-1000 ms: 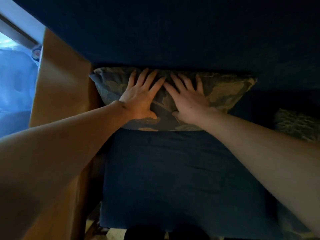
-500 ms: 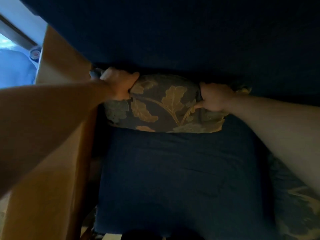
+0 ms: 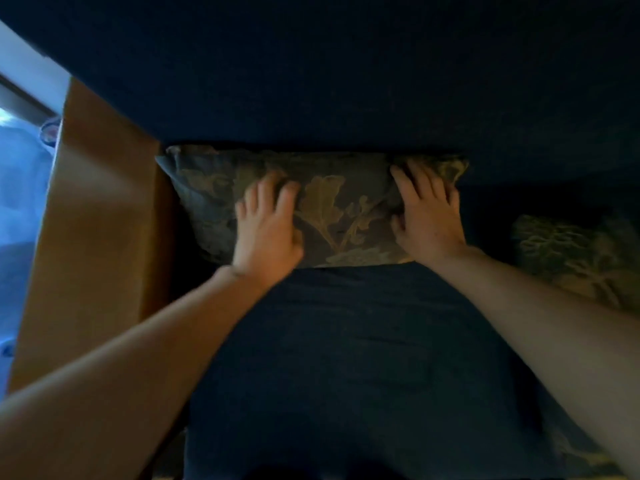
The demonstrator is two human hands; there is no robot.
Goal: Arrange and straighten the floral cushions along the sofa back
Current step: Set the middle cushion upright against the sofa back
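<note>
Both our left hand [image 3: 266, 233] and right hand [image 3: 427, 216] press flat, fingers spread and clamped on nothing, on the soft, light blue-and-gold floral cushion [image 3: 332, 209], best gripped at its side edges.

The room is dim. A brown wooden panel [image 3: 97, 216] stands at the left, and beyond it bright bluish daylight [image 3: 20, 188] enters.

Bare forearms; no sleeves; hands [image 3: 266, 233] ungloved.
</note>
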